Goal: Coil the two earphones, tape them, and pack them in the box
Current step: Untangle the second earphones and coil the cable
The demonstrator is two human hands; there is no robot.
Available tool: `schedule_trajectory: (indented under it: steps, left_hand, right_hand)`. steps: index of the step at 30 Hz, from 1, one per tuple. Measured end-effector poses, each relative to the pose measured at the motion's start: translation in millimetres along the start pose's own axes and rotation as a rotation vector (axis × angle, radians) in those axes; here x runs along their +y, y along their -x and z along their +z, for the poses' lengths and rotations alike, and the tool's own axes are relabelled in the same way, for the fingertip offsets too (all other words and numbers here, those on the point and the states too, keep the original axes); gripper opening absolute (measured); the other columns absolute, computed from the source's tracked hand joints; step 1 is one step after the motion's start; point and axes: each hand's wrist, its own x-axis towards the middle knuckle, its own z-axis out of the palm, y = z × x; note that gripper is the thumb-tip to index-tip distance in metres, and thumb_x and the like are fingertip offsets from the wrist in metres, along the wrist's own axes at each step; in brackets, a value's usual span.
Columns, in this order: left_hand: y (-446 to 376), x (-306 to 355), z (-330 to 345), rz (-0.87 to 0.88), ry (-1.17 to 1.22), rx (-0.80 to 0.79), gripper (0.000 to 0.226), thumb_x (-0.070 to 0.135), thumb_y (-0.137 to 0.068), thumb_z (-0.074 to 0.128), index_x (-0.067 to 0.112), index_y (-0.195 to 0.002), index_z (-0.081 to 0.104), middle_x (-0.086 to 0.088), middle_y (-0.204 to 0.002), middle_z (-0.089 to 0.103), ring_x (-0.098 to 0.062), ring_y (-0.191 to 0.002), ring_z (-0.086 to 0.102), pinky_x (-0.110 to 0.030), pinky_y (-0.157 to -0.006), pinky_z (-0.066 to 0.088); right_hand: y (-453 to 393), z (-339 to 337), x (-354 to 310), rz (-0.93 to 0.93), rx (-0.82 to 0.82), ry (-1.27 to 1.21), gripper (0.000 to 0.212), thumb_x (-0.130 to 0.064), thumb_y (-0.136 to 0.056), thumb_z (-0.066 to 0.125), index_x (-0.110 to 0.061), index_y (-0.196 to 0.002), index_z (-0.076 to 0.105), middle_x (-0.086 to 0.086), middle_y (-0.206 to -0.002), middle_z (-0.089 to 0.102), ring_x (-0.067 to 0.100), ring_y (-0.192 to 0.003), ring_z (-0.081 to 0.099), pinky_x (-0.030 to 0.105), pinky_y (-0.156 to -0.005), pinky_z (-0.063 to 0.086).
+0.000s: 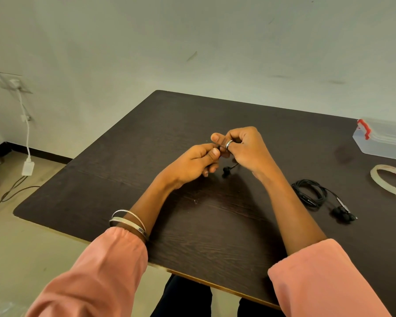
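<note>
Head view, centre: left hand (196, 161) & right hand (242, 147) both pinch first earphone (226, 170), prob. winding it; second earphone (316, 195) coiled lower right near tape roll (390, 179), box (384, 140).

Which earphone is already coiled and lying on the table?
The earphone right of the hands, near the tape roll; the other is held in both hands.

We see a table (128, 170) of dark, matt wood grain, a clear, smooth plastic box (384, 143) with red clips, a glossy translucent tape roll (390, 179), shiny metal bangles (128, 221), and peach cloth sleeves (96, 273).
</note>
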Motion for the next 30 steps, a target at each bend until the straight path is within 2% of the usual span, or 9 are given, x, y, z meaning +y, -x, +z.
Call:
schedule_trajectory:
  steps: [4, 7, 9, 13, 18, 20, 23, 27, 30]
  left_hand:
    - [1, 1, -1, -0.023, 0.057, 0.004, 0.033, 0.022, -0.105, 0.031, 0.004, -0.103, 0.06, 0.001, -0.061, 0.041, -0.007, -0.054, 0.037, -0.023, -0.053, 0.036]
    - [1, 3, -1, -0.017, 0.16, 0.013, 0.037, 0.025, -0.105, 0.029, 0.007, -0.094, 0.06, 0.002, -0.055, 0.039, -0.01, -0.051, 0.032, -0.023, -0.05, 0.03]
    - [0, 3, -2, -0.017, 0.273, 0.029, 0.039, 0.027, -0.105, 0.029, 0.008, -0.089, 0.059, 0.004, -0.051, 0.038, -0.009, -0.047, 0.029, -0.022, -0.047, 0.028]
    - [-1, 2, -4, 0.019, 0.521, 0.066, 0.04, 0.031, -0.104, 0.028, 0.006, -0.087, 0.056, 0.006, -0.049, 0.034, -0.007, -0.044, 0.024, -0.02, -0.043, 0.024]
    - [-2, 3, -7, 0.089, 0.783, 0.112, 0.041, 0.029, -0.105, 0.024, 0.005, -0.092, 0.055, 0.008, -0.047, 0.031, -0.003, -0.039, 0.024, -0.018, -0.039, 0.023]
    - [-2, 3, -10, 0.106, 0.869, 0.119, 0.042, 0.029, -0.105, 0.024, 0.005, -0.093, 0.056, 0.009, -0.046, 0.032, -0.001, -0.037, 0.024, -0.017, -0.038, 0.023]
    - [-2, 3, -9, 0.117, 0.932, 0.139, 0.04, 0.031, -0.103, 0.026, 0.005, -0.095, 0.055, 0.009, -0.045, 0.034, -0.001, -0.036, 0.025, -0.016, -0.038, 0.023]
    - [-3, 3, -7, 0.128, 0.965, 0.185, 0.036, 0.029, -0.104, 0.028, 0.006, -0.096, 0.054, 0.009, -0.045, 0.035, -0.003, -0.035, 0.027, -0.017, -0.038, 0.025]
    - [-6, -1, -8, 0.127, 0.941, 0.231, 0.036, 0.03, -0.104, 0.028, 0.007, -0.098, 0.055, 0.009, -0.046, 0.035, -0.004, -0.036, 0.028, -0.023, -0.045, 0.027]
  right_hand:
    - [-1, -2, 2, 0.01, 0.028, -0.029, 0.037, -0.038, -0.088, 0.067, -0.012, -0.062, 0.066, -0.008, -0.043, 0.049, 0.008, -0.041, 0.038, 0.024, -0.046, 0.035]
    - [-1, -2, 2, 0.02, 0.036, -0.127, 0.038, -0.04, -0.088, 0.066, -0.011, -0.064, 0.066, 0.008, -0.052, 0.048, 0.023, -0.049, 0.038, 0.035, -0.05, 0.038]
    - [1, -3, 2, 0.029, 0.024, -0.201, 0.038, -0.039, -0.089, 0.065, -0.008, -0.067, 0.067, 0.008, -0.051, 0.042, 0.02, -0.046, 0.033, 0.032, -0.049, 0.032]
    - [1, -1, 8, 0.015, 0.006, -0.343, 0.03, -0.032, -0.094, 0.059, -0.02, -0.069, 0.07, 0.0, -0.051, 0.039, 0.014, -0.048, 0.029, 0.027, -0.046, 0.024]
    - [2, 7, 18, 0.019, -0.058, -0.48, 0.018, -0.005, -0.097, 0.053, -0.014, -0.099, 0.069, -0.001, -0.069, 0.062, 0.008, -0.055, 0.047, 0.021, -0.048, 0.037]
    - [2, 13, 20, 0.04, -0.068, -0.522, 0.019, 0.001, -0.095, 0.054, -0.014, -0.103, 0.064, 0.0, -0.074, 0.068, 0.01, -0.054, 0.052, 0.021, -0.048, 0.042]
    - [3, 22, 20, 0.073, -0.039, -0.551, 0.014, 0.002, -0.091, 0.059, -0.012, -0.094, 0.061, -0.001, -0.07, 0.07, 0.012, -0.051, 0.056, 0.022, -0.044, 0.041]
    - [3, 33, 18, 0.068, -0.009, -0.525, 0.013, 0.0, -0.091, 0.06, -0.009, -0.091, 0.069, 0.001, -0.065, 0.067, 0.012, -0.053, 0.058, 0.024, -0.046, 0.041]
    - [5, 37, 15, 0.077, -0.058, -0.582, 0.023, -0.015, -0.097, 0.055, 0.003, -0.092, 0.069, 0.01, -0.066, 0.062, 0.014, -0.056, 0.056, 0.024, -0.047, 0.039]
